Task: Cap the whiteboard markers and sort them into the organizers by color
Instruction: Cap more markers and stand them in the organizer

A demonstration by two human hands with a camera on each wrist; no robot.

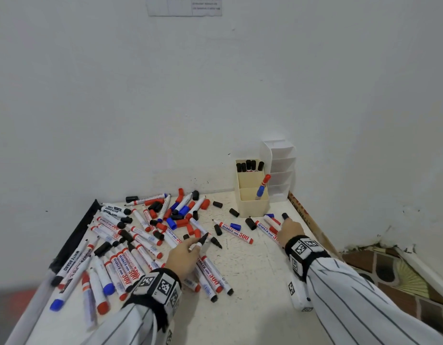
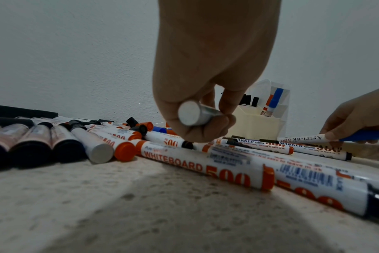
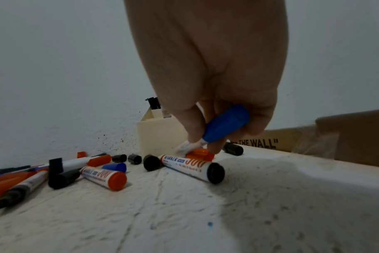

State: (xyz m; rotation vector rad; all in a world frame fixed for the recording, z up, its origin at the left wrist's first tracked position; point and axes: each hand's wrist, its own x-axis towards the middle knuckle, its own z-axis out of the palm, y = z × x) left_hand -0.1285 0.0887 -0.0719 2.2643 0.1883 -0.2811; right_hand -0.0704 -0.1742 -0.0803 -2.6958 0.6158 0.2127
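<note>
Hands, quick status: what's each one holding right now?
Left hand: grips an uncapped black marker.
Right hand: grips a blue-capped marker, lifting it off the table.

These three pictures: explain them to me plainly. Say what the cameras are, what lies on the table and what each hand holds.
No machine here: a person in striped sleeves wears one camera on the head and one on each wrist. The head view looks down at a white table strewn with whiteboard markers and loose caps. At the back stands a cream organizer holding black-capped markers, one red and one blue. The left wrist view shows the left hand gripping an uncapped black marker, seen end-on. The right wrist view shows the right hand pinching a blue-capped marker near the organizer.
</note>
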